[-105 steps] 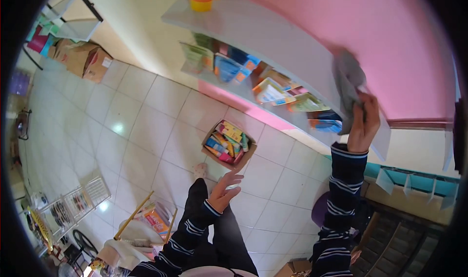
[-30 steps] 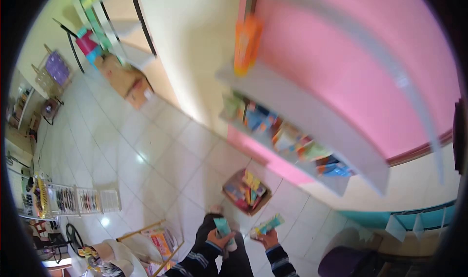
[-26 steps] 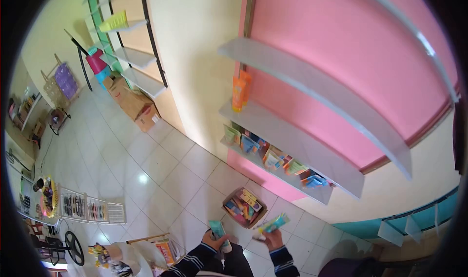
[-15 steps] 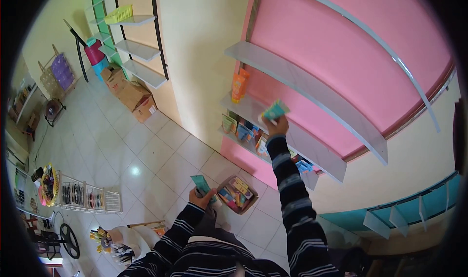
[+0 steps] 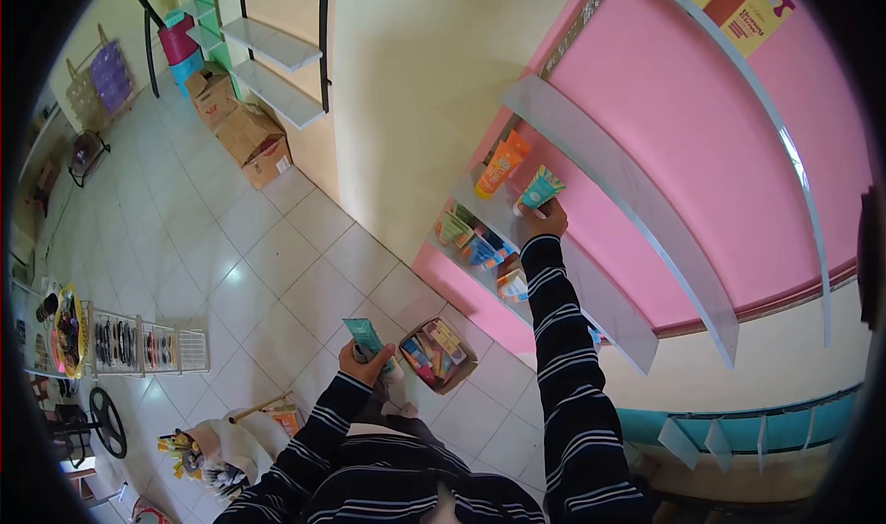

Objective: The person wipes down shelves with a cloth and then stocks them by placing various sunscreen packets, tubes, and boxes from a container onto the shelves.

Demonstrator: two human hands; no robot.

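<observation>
head view: the right hand [image 5: 548,220], just right of the frame's centre and in its upper half, is closed around the base of a teal tube [image 5: 538,191] standing on the grey shelf [image 5: 591,275] against the pink wall [image 5: 711,155]. an orange tube [image 5: 501,165] stands on the same shelf just to the left of it, the two apart. the shelf below holds a row of small coloured boxes [image 5: 472,243].

the left hand [image 5: 367,365], lower centre of the frame, is wrapped around a second teal tube [image 5: 366,336], held up over the tiled floor [image 5: 231,266]. just to its right an open cardboard box [image 5: 434,353] of mixed packets sits on the floor at the foot of the pink wall.

both sleeves are dark with pale stripes. at the upper left, brown cartons [image 5: 242,135] lie under a white rack of shelves [image 5: 277,53]. at the lower left stands a wire display rack [image 5: 138,344].
</observation>
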